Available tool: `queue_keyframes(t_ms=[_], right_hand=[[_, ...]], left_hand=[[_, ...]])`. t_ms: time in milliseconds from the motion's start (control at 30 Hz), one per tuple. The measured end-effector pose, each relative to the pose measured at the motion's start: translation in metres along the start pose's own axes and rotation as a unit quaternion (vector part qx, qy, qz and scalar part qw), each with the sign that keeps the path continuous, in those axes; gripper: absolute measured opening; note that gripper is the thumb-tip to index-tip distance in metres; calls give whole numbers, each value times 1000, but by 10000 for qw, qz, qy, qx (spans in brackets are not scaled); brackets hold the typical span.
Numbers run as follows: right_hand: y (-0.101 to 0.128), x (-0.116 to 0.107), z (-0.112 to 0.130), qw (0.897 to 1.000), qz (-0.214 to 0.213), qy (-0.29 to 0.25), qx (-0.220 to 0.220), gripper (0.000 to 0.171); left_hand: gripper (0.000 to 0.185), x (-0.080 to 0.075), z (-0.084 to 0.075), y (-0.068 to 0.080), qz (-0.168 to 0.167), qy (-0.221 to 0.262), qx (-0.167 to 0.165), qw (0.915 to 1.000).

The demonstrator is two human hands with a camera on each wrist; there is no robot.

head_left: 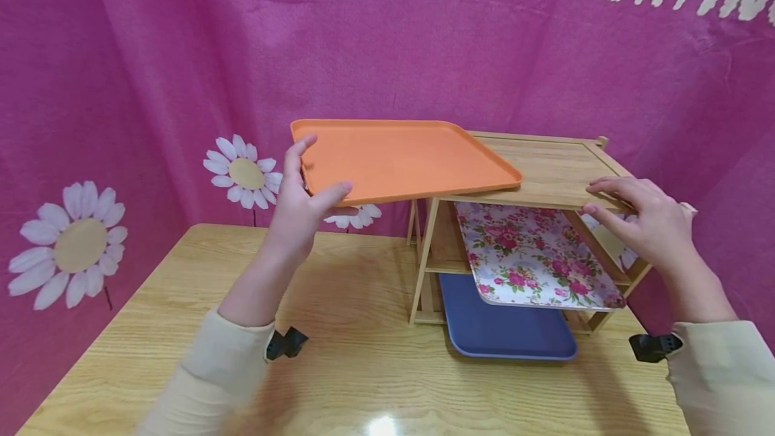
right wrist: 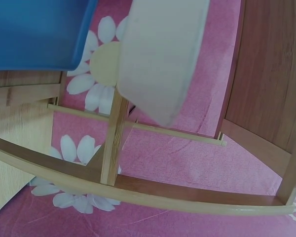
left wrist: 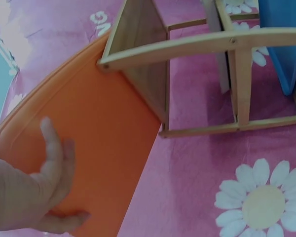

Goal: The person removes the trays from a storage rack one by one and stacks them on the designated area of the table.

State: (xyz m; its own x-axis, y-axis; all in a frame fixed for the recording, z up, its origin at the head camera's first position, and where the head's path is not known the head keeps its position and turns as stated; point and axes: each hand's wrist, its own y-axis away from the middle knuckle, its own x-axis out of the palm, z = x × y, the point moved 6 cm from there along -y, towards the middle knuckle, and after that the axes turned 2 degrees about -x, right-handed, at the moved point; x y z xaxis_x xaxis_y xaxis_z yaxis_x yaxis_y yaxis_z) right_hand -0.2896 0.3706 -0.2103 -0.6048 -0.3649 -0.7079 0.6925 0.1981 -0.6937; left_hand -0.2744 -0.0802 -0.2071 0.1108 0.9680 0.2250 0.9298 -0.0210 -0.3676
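Left hand (head_left: 303, 204), centre left of the head view, pinching the near left corner of the orange tray (head_left: 399, 157): thumb on the upper face, fingers underneath. Tray held almost level, its far right edge lying on the top of the wooden rack (head_left: 560, 167), the rest jutting out to the left over the counter (head_left: 339, 355).

Right hand (head_left: 642, 217), at the right of the frame, resting flat on the rack's front right edge, fingers straight and spread, grasping nothing.

Inside the rack, middle shelf: floral tray (head_left: 533, 254), tilted and sticking out forward. Below it, a blue tray (head_left: 508, 328) lying on the bottom level, poking out onto the counter. Behind everything, a pink cloth (head_left: 151, 52) with white daisies and white lettering at the upper right.

Left wrist view, seen from below: underside of the orange tray (left wrist: 89, 138) filling the left half, left hand (left wrist: 49, 187) at lower left with fingers pressed flat against that underside, a grip detail hidden from the head camera. Tray edge meeting the rack (left wrist: 153, 49) at its top corner, upper centre. Blue tray (left wrist: 283, 39) at the upper right edge.

Right wrist view: no hand visible, only the rack's rails (right wrist: 138, 190) from below, the blue tray (right wrist: 34, 32) at upper left, and the pale underside of the floral tray (right wrist: 160, 54) at upper centre, its flower pattern out of sight here.
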Motion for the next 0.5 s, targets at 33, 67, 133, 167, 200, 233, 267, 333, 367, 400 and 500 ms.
queue_keyframes(t_ms=[33, 67, 133, 167, 200, 233, 267, 333, 367, 400, 500], right_hand=[[0, 0, 0, 10000, -10, 3, -13, 35], [0, 0, 0, 10000, -21, 5, -22, 35], [0, -1, 0, 10000, -37, 9, -26, 35], [0, -1, 0, 10000, -44, 3, -27, 34], [0, -1, 0, 10000, -41, 0, -22, 34], [0, -1, 0, 10000, -39, 4, -22, 34], [0, -1, 0, 10000, -39, 2, -21, 34], [0, -1, 0, 10000, -33, -2, -31, 34], [0, -1, 0, 10000, -31, -8, -33, 34], [1, -1, 0, 10000, -36, -14, -40, 34], [0, -1, 1, 10000, -34, -14, -63, 34]], left_hand=[[78, -2, -1, -2, 55, 90, -81, 9999], [78, -5, -2, -3, 111, 149, -170, 9997], [78, -10, -4, -6, 206, 296, -350, 9987], [78, -13, -4, -8, 257, 389, -438, 9980], [78, -16, -5, -9, 301, 478, -525, 9970], [78, -20, -5, -10, 347, 565, -610, 9959], [78, -23, -5, -11, 380, 660, -682, 9948], [79, -30, -6, -13, 426, 839, -774, 9925], [79, -33, -6, -13, 444, 929, -803, 9914], [79, -37, -7, -13, 461, 1018, -826, 9903], [79, -46, -8, -13, 529, 1260, -848, 9870]])
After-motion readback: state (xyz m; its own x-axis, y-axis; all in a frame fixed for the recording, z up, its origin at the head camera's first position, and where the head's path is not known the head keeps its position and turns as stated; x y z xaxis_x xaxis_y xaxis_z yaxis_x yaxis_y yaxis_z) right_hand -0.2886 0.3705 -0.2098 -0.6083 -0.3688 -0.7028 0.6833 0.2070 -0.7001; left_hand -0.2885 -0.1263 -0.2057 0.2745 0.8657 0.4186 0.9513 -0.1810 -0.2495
